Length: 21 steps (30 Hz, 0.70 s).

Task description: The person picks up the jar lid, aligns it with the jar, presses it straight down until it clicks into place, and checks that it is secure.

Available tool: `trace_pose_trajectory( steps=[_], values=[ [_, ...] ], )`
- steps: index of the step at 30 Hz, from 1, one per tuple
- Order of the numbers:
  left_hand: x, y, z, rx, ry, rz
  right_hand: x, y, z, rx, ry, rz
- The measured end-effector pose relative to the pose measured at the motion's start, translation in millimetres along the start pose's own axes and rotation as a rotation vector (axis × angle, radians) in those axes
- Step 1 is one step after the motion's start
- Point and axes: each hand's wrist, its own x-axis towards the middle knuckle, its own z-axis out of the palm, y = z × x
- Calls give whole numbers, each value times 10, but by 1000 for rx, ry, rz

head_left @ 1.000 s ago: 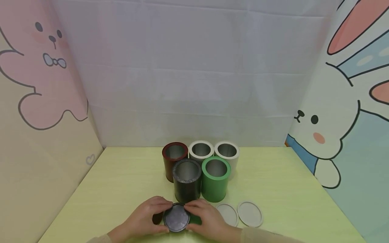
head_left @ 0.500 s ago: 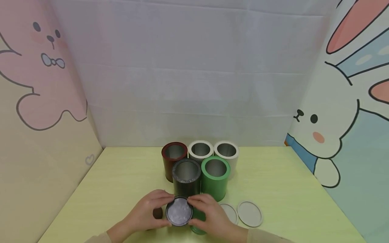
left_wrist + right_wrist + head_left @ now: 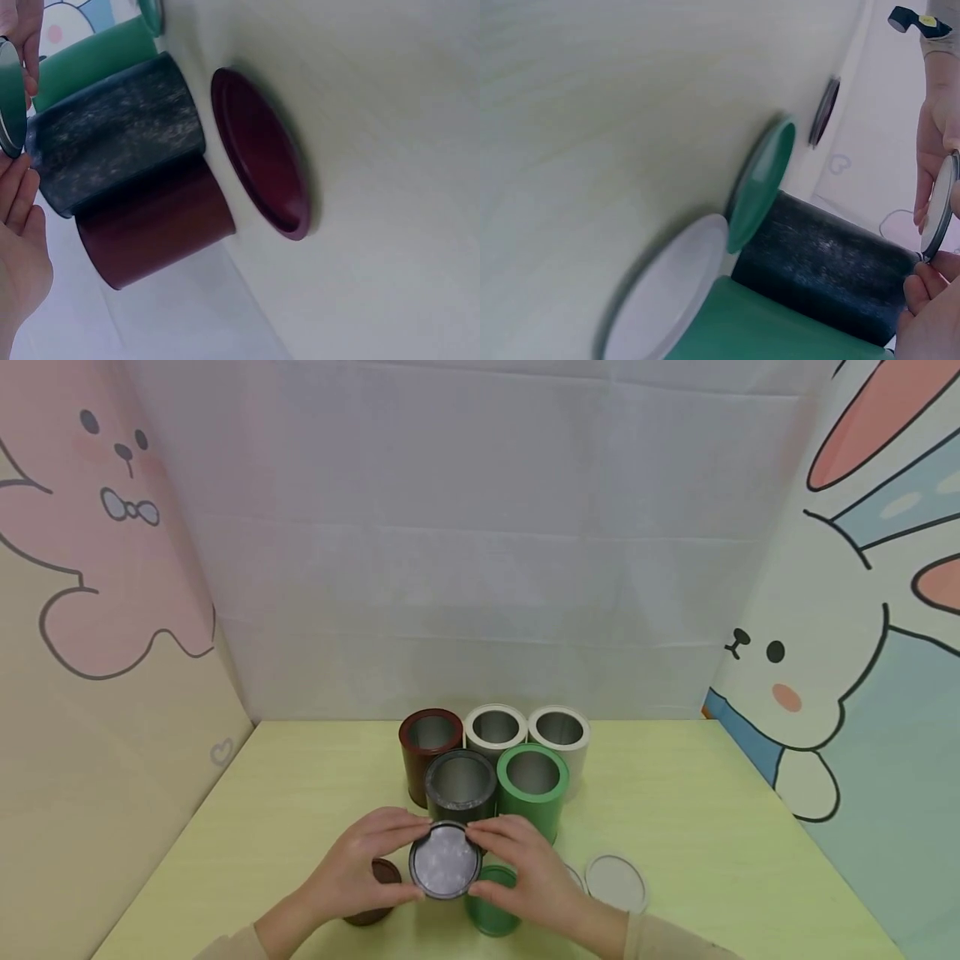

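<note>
A round black lid (image 3: pixel 446 860) is held up by both hands in front of the black can (image 3: pixel 461 814). My left hand (image 3: pixel 360 860) pinches its left edge between fingers and thumb. On the opposite edge, my right hand (image 3: pixel 528 868) grips it the same way. The lid tilts, its flat face toward the head camera. In the right wrist view the lid (image 3: pixel 939 206) appears edge-on, close to the black can's open mouth. The green can (image 3: pixel 546 818) stands to the right, partly behind my right hand.
Behind stand a dark red can (image 3: pixel 417 781) and two white cans, left (image 3: pixel 469 727) and right (image 3: pixel 577 768), all uncovered. On the table lie a dark red lid (image 3: pixel 262 154), a green lid (image 3: pixel 492 917), a white lid (image 3: pixel 617 883) and another white lid mostly behind my right hand.
Both hands have raised the black lid and brought it away from me, closer to the black can. More of the green and dark red lids now shows below. The cans have not moved.
</note>
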Motion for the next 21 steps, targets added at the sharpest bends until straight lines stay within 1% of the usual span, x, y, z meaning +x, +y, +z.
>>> trace_pose_trajectory(
  steps=[5, 10, 13, 17, 21],
  values=[
    [89, 3, -60, -27, 29, 14, 77, -21, -76, -23, 23, -30],
    [175, -7, -107, -48, 43, 12, 142, -16, -125, -51, 53, -69],
    [222, -19, -117, -54, 57, -2, 185, -5, -145, -44, 67, -63],
    [275, -24, -115, -46, 76, -36, 226, 21, -151, -26, 66, -32],
    [318, -33, -100, -34, 86, -62, 251, 72, -151, -32, 73, -22]
  ],
)
